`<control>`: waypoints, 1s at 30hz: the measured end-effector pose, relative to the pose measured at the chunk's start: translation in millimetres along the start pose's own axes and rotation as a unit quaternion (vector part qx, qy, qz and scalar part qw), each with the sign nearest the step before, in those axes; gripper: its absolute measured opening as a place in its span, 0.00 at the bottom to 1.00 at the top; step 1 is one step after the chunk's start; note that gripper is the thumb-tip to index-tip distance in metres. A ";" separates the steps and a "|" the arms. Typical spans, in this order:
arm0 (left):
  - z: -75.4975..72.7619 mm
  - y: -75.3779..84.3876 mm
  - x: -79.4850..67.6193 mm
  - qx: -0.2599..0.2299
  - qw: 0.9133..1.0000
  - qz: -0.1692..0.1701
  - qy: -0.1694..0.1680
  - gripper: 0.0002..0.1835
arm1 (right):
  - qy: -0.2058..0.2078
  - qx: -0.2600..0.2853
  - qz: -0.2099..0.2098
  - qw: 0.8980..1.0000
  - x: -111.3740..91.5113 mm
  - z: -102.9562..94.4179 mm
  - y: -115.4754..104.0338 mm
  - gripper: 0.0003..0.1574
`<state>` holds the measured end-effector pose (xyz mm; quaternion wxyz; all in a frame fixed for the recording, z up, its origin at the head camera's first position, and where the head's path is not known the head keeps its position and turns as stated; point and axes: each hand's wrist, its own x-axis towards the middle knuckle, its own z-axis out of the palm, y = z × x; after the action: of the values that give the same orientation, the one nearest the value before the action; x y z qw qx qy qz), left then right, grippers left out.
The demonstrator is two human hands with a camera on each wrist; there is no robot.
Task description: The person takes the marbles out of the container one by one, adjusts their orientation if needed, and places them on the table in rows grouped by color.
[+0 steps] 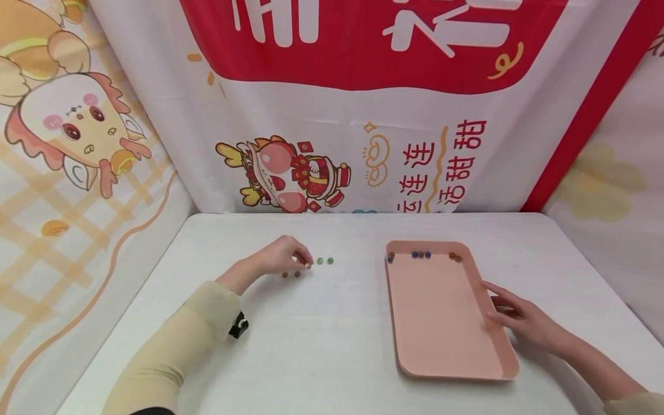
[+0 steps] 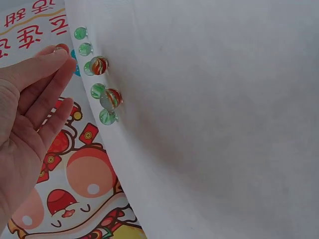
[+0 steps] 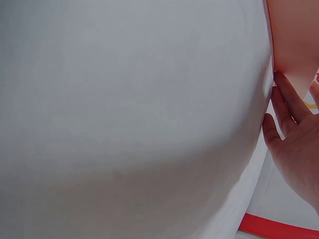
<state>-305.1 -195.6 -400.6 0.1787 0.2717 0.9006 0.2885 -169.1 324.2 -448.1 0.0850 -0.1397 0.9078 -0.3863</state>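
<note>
My left hand pinches a small reddish marble between thumb and fingertips, low over the white table. Two green marbles sit just right of its fingertips. The left wrist view shows several green marbles in a row, with two red-and-white swirled marbles beside them; in the head view the hand hides part of this row. At the right, my right hand holds the side of a pink tray, thumb over the rim and other fingers against the outer wall.
Several blue and amber marbles lie along the tray's far edge, in small groups. The white table ends at a printed cloth backdrop, with cloth walls on both sides.
</note>
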 end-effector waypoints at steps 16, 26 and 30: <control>16.5 -9.8 10.0 0.045 0.999 0.007 -0.008 0.08 | -0.005 0.003 0.006 1.000 1.6 -1.5 0.8 0.45; 17.3 -8.2 11.4 0.072 0.997 0.013 -0.013 0.09 | -0.007 0.007 0.004 1.000 1.3 -1.8 -0.7 0.45; 17.7 -9.0 11.3 0.075 0.997 0.010 -0.014 0.09 | -0.005 0.004 0.001 1.000 1.0 -1.3 -0.6 0.44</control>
<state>-309.1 -187.6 -421.6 0.1676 0.2977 0.9142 0.2181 -170.3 324.4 -446.8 0.0904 -0.1400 0.9059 -0.3892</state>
